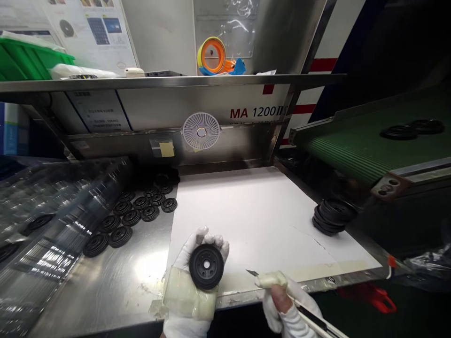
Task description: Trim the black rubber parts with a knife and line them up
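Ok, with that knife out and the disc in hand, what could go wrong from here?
The craft knife in the right hand has a bare tip pointing toward the left hand, which grips a black disc, so a slip could cut the glove. The leaning stack of discs on the white sheet could also topple if bumped.

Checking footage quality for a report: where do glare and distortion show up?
In the head view, glare streaks the clear plastic sheeting at left, a bright patch sits on the steel tabletop, and the wide lens seems to bow the steel shelf edge.
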A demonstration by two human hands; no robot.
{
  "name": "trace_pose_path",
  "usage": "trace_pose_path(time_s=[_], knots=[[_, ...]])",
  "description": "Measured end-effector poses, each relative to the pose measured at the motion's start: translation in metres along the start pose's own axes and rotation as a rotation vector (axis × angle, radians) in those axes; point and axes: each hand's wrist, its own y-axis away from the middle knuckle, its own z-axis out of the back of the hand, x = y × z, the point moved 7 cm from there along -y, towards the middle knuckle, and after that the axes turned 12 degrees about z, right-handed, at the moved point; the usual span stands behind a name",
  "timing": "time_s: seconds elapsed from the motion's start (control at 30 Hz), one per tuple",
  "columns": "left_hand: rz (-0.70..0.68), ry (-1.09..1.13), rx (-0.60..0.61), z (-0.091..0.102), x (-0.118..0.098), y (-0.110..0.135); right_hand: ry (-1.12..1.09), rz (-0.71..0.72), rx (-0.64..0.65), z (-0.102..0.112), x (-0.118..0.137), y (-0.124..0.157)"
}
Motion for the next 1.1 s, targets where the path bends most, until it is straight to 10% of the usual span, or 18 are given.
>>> trace_pose_path(time_s=[0.23, 0.43, 0.7, 1.1], knots=[[0.024, -0.066, 0.198, 0.005, 0.011, -0.009, -0.174, -0.051, 0.140, -0.078, -0.026, 0.017], [0.257, -0.180, 0.463, 0.003, 0.015, 0.009, -0.315, -0.016, 0.119, -0.075, -0.003, -0.011], [0.086, 0.079, 0.155, 0.019, -0.010, -0.007, -0.170, 0.044, 0.208, -0.085, 0.010, -0.002], [0.069, -0.136, 0.238, 0.012, -0.001, 0.012, 0.118, 0.176, 0.098, -0.076, 0.019, -0.006]])
